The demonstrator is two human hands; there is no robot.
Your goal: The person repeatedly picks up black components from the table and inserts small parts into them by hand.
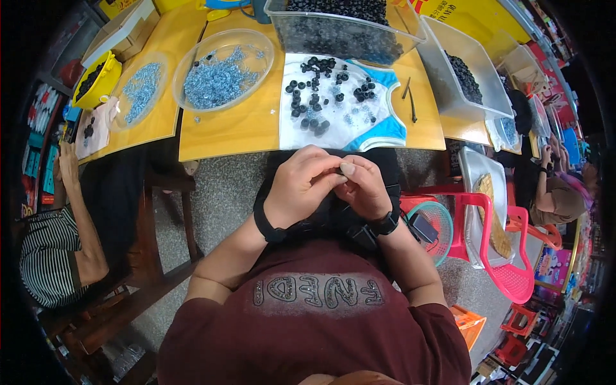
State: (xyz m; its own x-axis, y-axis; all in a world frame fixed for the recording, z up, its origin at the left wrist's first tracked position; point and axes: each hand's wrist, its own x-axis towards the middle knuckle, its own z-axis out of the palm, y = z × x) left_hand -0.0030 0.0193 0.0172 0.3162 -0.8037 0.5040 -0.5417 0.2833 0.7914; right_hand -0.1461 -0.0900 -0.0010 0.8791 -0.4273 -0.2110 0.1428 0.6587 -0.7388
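My left hand (298,183) and my right hand (367,189) meet in front of the table edge, fingertips pinched together. Whatever small thing they grip is mostly covered by the fingers; only a dark bit shows. Just beyond them, a white cloth garment with blue trim (378,133) lies flat on the table. Many small round black parts (314,99) are scattered over it, with a few clear bluish pieces (359,115) among them. To its left stands a round clear tray (258,63) holding a heap of clear bluish pieces (215,82).
A clear bin (289,38) full of black parts stands behind the garment, and another clear bin (443,77) at right. Two thin dark sticks (412,106) lie between. A pink chair (493,224) is at my right. Other people sit at both sides; one wears a striped top (48,260).
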